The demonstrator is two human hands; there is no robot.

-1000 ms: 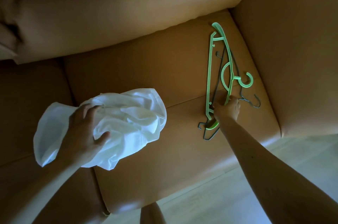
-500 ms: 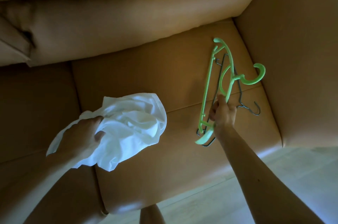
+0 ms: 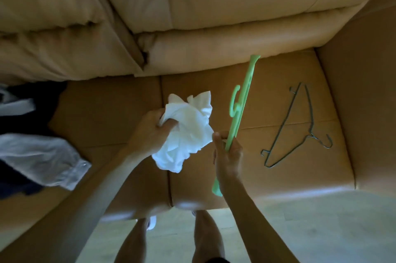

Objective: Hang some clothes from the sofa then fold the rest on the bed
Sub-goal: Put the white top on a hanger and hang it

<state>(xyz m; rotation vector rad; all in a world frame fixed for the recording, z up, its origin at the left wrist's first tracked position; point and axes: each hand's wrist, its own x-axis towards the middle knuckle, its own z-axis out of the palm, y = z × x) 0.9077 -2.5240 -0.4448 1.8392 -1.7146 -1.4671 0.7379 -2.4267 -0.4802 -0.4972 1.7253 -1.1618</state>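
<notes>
My left hand (image 3: 147,132) grips a bunched white garment (image 3: 188,132) above the tan sofa seat (image 3: 111,112). Right beside it, my right hand (image 3: 228,153) holds a green plastic hanger (image 3: 244,93) by its lower arm, seen edge-on with its hook pointing left. The hanger and the garment almost touch. A dark wire hanger (image 3: 297,125) lies flat on the seat to the right, apart from both hands.
More clothes lie on the seat at the left: a grey-white garment (image 3: 42,159) over dark fabric (image 3: 27,99). The sofa's back cushions (image 3: 192,16) fill the top and its armrest (image 3: 364,91) the right. Pale floor (image 3: 321,230) and my legs are below.
My right hand lifted the green hanger off the wire hanger and brought it left to the garment. My left hand carried the white garment right, bunching it tighter. The view shifted left.
</notes>
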